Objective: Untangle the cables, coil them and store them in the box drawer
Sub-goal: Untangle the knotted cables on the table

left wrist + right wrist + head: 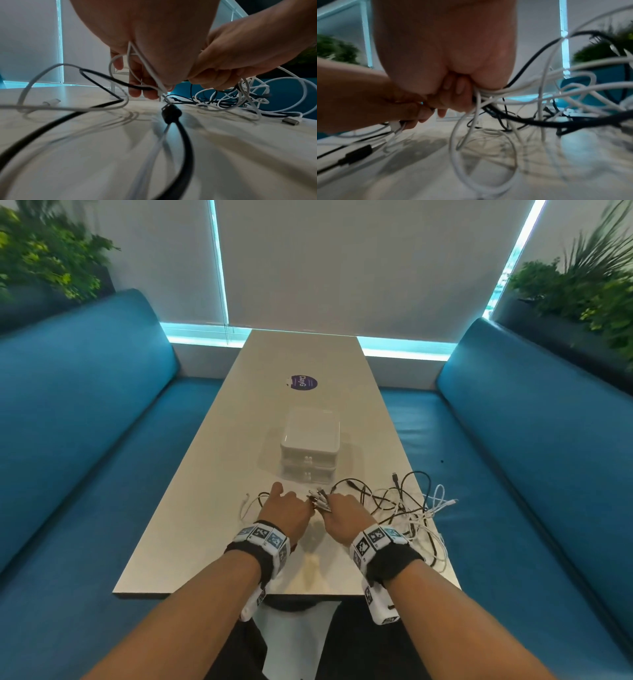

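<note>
Cables (404, 508), black and white, lie knotted on the near end of a pale table (191, 508), most of the snarl spilling toward its right edge. A person's right hand (346, 510) is curled around a bundle of plug ends (318, 499) with several white leads bunched in the fist, while the left hand (284, 508), just beside it, pinches a white lead (145, 63) between thumb and fingers; a black cable with a thick moulded collar (171, 113) trails beneath that hand. Thin, light and limp, the leads look likely to snag on each other if pulled hard, so a hold near a stiff plug end, feeding one lead through at a time, seems the safer way. Just beyond the hands stands the white box drawer (310, 446), its two drawers apparently closed. Farther up the table sits a round purple sticker (303, 382), with blue benches (85, 419) on either side.
</note>
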The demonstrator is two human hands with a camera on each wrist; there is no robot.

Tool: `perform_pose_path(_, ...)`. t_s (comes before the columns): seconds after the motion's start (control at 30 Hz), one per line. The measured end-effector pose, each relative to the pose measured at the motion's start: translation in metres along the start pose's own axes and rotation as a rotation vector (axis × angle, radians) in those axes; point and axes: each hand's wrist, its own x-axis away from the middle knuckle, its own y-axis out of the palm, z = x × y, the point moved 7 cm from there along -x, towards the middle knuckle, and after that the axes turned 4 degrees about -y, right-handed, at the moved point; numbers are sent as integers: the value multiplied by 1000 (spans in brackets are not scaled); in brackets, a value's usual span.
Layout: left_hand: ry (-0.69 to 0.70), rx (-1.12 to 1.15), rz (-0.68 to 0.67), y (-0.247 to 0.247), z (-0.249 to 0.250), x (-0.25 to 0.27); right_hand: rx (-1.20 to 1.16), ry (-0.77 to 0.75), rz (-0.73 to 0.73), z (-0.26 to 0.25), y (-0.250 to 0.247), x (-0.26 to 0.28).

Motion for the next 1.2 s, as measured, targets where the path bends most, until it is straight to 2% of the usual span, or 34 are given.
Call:
perform_pose_path(0.1, -30, 26, 42, 5, -4, 3, 27, 27, 21, 8, -5, 0)
perform_pose_path(0.2, -43, 6, -22, 25, -22, 11, 59, 121, 54, 35, -16, 4)
perform_pose_path(0.33, -6, 37, 1, 27, -27, 14, 73, 229, 91, 55, -24, 13)
perform_pose_path(0.4, -1, 60, 14, 21, -18, 10, 38, 189, 121, 45, -23, 13)
perform_pose_path(0.47, -13, 70, 14, 14, -11, 6, -23, 72, 144, 28, -17, 10)
perform_pose_path(0.57, -7, 72, 3, 4, 0, 3, -35, -65, 25, 7, -1, 8)
perform_pose_path(0.63, -9, 82, 8, 0, 1, 2, -18, -69, -30, 4, 5, 7)
perform_pose_path(0.87, -51, 223, 84, 12, -9, -1, 13, -73, -25, 9, 4, 4)
perform_pose_path(1.0, -81, 254, 106, 20, -26, 2, 29, 52, 5, 34, -7, 8)
perform_pose_path(1.1, -64, 230, 25, 31, -35, 4, 54, 210, 36, 63, -14, 13)
perform_pose_path(1.2, -69, 229, 7, 34, -34, 3, 57, 280, 41, 67, -13, 15)
